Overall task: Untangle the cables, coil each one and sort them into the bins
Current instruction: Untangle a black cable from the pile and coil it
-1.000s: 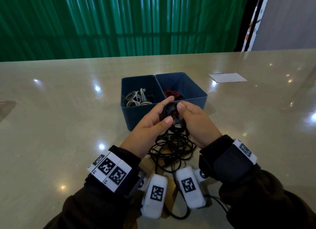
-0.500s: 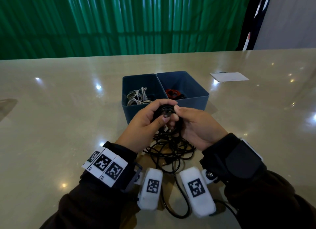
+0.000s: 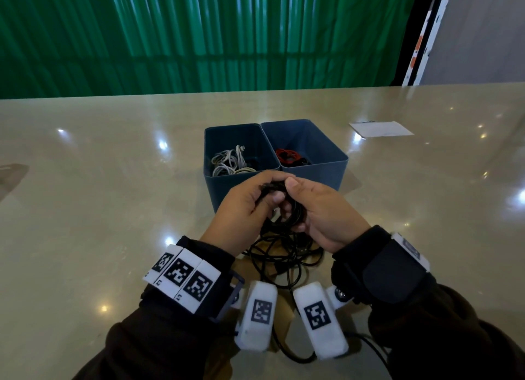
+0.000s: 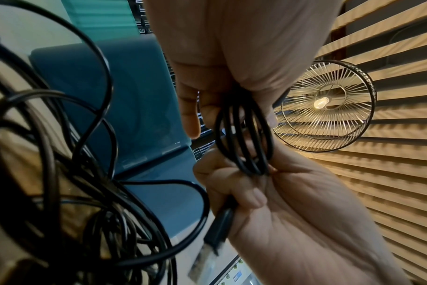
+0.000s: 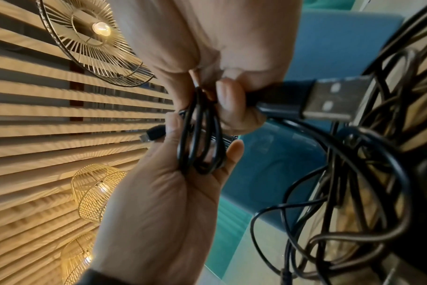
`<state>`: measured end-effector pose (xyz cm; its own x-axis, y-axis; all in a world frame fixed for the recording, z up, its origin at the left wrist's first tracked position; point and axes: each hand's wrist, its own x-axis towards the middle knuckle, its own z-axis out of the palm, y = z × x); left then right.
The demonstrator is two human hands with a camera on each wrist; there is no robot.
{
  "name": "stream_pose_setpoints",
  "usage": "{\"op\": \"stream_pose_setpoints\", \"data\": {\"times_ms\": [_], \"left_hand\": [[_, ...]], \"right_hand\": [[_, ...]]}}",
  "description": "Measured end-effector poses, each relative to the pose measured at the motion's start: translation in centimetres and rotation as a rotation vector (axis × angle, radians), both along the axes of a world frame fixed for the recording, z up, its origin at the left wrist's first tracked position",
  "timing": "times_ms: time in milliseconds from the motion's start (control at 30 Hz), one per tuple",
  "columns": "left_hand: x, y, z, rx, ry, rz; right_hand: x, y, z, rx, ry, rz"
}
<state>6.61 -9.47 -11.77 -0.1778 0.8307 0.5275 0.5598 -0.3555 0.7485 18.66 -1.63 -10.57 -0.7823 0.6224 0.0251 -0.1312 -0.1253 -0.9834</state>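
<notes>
Both hands meet just in front of the two blue bins, raised above the tabletop [image 3: 85,209]. The left hand [image 3: 244,209] and the right hand [image 3: 321,212] are each clenched on one small coil of black cable [image 4: 244,142]: several tight loops, pinched between fingers and thumb from either side. The left hand also grips that cable's USB-A plug [image 5: 312,98], which juts out below its curled fingers. A smaller connector [image 5: 154,133] shows at the right hand's thumb.

Progress, as judged: partly done. The left bin [image 3: 227,129] holds coiled grey-white cables [image 3: 228,163]. The right bin [image 3: 315,124] holds a red cable [image 3: 287,153] with something dark beside it. The coil in hand appears nearly wound but is not yet binned.

Outstanding: a loose tangle of black cables [image 3: 284,254] lies on the tabletop on the near side of the bins, directly beneath the hands and between the wrists. How many cables it contains cannot be told. Whether the held coil still trails into it cannot be told either.
</notes>
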Motion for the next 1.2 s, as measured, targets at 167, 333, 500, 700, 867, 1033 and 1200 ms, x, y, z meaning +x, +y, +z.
{"op": "stream_pose_setpoints", "data": {"times_ms": [167,333,500,700,867,1033,1200], "left_hand": [[0.3,0.3,-0.3,0.012,-0.143,0.108],[0.3,0.5,-0.3,-0.024,-0.338,0.127],[0.7,0.1,0.3,-0.031,-0.561,-0.021],[0.6,0.1,0.8,-0.025,-0.856,-0.158],[0.0,-0.1,1.4,-0.031,-0.891,-0.164],[0.0,0.0,0.9,-0.032,-0.84,-0.135],[-0.2,-0.2,0.9,-0.063,-0.798,-0.14]], "right_hand": [[0.2,0.3,0.0,0.16,-0.098,0.054],[0.7,0.7,0.1,0.425,-0.24,0.101],[0.7,1.0,0.4,0.587,-0.185,0.124],[1.0,1.8,0.1,0.664,-0.195,0.159],[1.3,1.5,0.1,0.353,-0.076,0.344],[0.9,1.5,-0.2,0.461,-0.166,0.271],[1.1,1.6,0.3,0.693,-0.222,0.147]]}}
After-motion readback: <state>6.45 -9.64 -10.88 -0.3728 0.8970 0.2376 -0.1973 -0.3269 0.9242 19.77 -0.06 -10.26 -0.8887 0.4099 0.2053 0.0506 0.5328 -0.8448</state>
